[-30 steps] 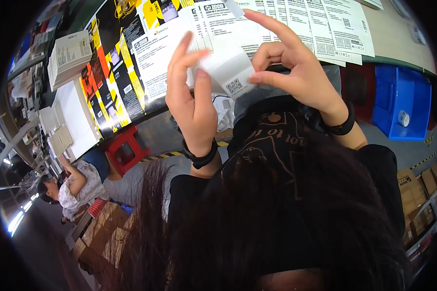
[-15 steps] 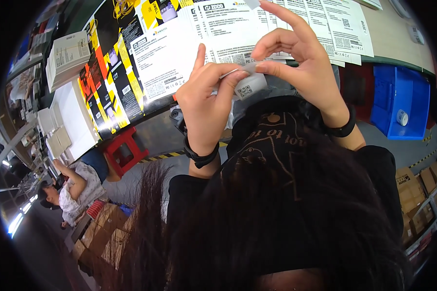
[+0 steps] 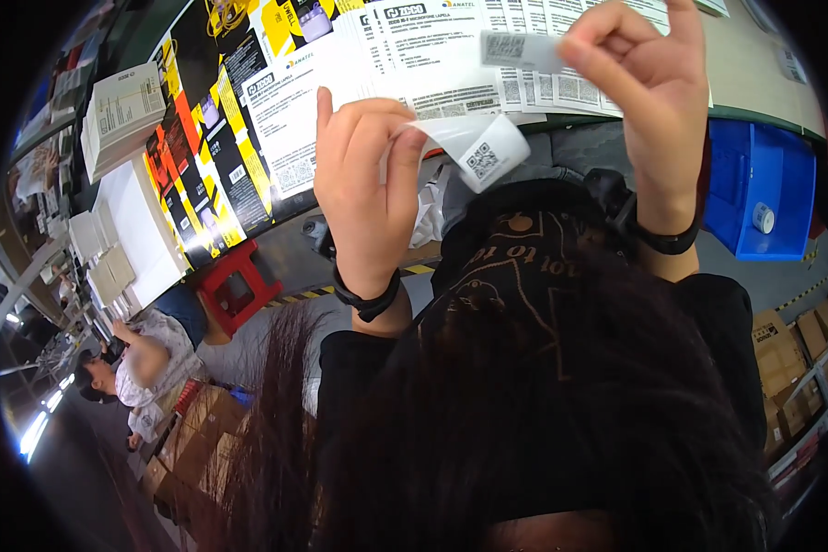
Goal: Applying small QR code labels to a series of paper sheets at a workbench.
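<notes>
My left hand (image 3: 366, 189) pinches the end of a curled white label strip (image 3: 465, 138) between thumb and fingers. The strip bends toward me and shows a printed square code near its free end. Farther right, my right hand (image 3: 661, 110) grips one small pale label (image 3: 529, 52) by its end, between thumb and index finger. That label hangs over overlapping white printed sheets (image 3: 423, 55) on the table, apart from the strip. A glossy black and yellow printed sheet (image 3: 235, 120) lies under their left side.
A stack of white cards (image 3: 127, 103) stands at the far left, near small boxes (image 3: 106, 253). A blue bin (image 3: 777, 184) with a white roll (image 3: 762, 218) inside is at right. A red stool (image 3: 235, 287) and a seated person (image 3: 147, 359) are at left; cartons (image 3: 777, 354) lie lower right.
My hands have moved apart: the right went right with the small label, while the left shifted slightly left with the strip. More of the curled strip now shows.
</notes>
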The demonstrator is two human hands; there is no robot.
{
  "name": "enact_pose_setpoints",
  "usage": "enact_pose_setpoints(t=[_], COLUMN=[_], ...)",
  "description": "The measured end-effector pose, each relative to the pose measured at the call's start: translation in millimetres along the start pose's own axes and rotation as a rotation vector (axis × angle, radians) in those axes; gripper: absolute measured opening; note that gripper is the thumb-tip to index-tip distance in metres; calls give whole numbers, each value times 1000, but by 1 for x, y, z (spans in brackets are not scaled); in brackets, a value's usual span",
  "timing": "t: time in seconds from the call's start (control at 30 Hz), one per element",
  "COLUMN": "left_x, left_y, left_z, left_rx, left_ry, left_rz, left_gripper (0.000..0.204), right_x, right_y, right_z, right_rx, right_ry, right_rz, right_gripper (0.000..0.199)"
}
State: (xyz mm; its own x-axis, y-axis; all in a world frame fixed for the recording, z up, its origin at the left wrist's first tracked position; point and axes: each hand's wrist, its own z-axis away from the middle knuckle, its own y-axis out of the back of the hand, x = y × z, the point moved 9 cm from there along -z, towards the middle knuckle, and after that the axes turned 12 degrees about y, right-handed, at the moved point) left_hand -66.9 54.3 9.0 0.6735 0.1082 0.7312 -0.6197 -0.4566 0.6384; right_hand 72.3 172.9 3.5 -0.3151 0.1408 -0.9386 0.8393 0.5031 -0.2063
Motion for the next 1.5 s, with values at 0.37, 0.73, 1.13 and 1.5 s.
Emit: enact_pose_setpoints(t=[0.37, 0.73, 1.13, 1.5], left_x=[-17, -19, -20, -24], left_y=[-30, -32, -31, -26], left_z=[12, 12, 13, 23], left_rx=[-168, -183, -175, -119], left_ry=[-45, -53, -53, -36], left_rz=[-208, -222, -226, -248], left_gripper=[5, 8, 7, 7], right_x=[82, 80, 58, 67], right_y=[-3, -8, -20, -21], right_z=[-2, -2, 1, 2], right_rx=[-22, -65, -150, -160], right_ry=[-120, -121, 178, 190], right_rz=[-6, 193, 704, 951], right_gripper=[63, 58, 68, 52])
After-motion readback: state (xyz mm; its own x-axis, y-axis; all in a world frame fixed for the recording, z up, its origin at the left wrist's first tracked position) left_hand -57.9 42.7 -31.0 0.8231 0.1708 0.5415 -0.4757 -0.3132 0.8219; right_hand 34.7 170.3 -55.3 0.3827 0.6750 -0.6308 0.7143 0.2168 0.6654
